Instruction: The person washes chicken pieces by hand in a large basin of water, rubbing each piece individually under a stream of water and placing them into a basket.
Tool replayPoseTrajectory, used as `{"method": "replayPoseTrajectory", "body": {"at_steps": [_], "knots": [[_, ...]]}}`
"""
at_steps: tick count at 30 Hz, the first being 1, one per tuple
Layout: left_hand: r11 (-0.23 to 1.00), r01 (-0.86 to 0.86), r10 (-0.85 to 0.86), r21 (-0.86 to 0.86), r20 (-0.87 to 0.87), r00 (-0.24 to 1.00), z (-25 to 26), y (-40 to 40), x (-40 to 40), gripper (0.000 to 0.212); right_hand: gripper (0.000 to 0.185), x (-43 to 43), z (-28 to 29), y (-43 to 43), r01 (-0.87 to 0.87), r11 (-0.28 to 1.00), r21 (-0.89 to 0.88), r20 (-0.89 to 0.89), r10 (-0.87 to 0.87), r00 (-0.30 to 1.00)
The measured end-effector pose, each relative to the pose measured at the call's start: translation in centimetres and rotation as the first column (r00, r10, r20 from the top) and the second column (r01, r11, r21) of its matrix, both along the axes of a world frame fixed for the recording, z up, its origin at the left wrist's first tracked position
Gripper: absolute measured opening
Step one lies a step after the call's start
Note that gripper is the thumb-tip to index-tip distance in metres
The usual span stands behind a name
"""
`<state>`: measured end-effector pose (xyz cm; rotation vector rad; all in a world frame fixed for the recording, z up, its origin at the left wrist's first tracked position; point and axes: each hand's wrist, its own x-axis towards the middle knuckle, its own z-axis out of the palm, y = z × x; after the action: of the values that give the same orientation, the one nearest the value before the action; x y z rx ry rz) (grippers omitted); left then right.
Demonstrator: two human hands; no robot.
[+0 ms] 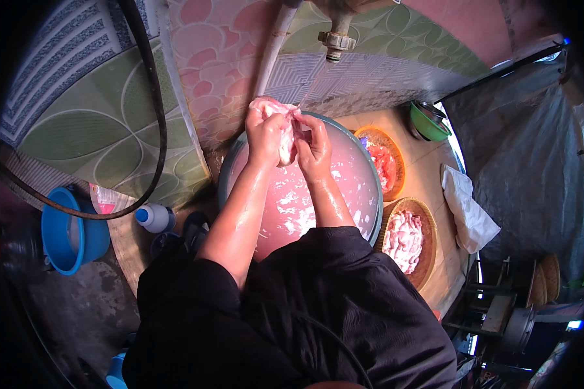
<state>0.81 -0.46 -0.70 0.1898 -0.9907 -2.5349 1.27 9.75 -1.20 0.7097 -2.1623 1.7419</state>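
A piece of raw, pale pink meat, seemingly poultry (286,148), is held up between both hands over the far side of a large round tub (377,204) full of pinkish water. My left hand (266,133) grips it from the left. The fingers of my right hand (314,146) pinch its right edge. A thin stream of water falls beside the meat from a tap (337,44) above. Right of the tub, a woven basket (431,233) holds several pieces of raw meat.
An orange basket (399,167) holds red and blue items. Behind it stands a green basin (426,124). A white sack (469,209) lies at the right. On the left are a blue bucket (95,238), a white bottle (156,218) and a hanging black hose (161,116). Tiled walls rise behind the tub.
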Motion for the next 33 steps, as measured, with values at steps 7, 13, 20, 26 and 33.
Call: {"method": "replayPoseTrajectory", "body": {"at_steps": [7, 13, 20, 26, 33], "knots": [[0.999, -0.029, 0.027, -0.034, -0.040, 0.999, 1.4, 0.9, 0.6, 0.029, 0.035, 0.4, 0.2, 0.1, 0.207, 0.965, 0.162, -0.381, -0.133, 0.915], [0.999, 0.020, -0.019, -0.038, 0.040, 0.999, 1.0, 1.3, 0.5, 0.028, 0.033, -0.3, -0.8, 0.7, 0.179, 0.974, 0.139, -0.194, -0.150, 0.969], [1.000, 0.016, -0.014, -0.014, 0.132, 0.991, 0.4, 0.7, 0.1, 0.023, 0.020, -0.2, 0.2, 0.3, 0.177, 0.968, 0.176, -0.227, -0.135, 0.965], [0.997, 0.023, -0.034, 0.079, 0.143, 0.989, 0.2, 0.6, 0.3, 0.017, 0.025, 0.3, -0.1, 0.4, 0.150, 0.964, 0.218, -0.159, -0.117, 0.980], [0.999, 0.023, -0.026, 0.026, 0.138, 0.990, 0.4, 0.2, 0.4, 0.011, 0.036, 1.1, 0.4, 0.2, 0.170, 0.941, 0.294, -0.243, -0.098, 0.965]]}}
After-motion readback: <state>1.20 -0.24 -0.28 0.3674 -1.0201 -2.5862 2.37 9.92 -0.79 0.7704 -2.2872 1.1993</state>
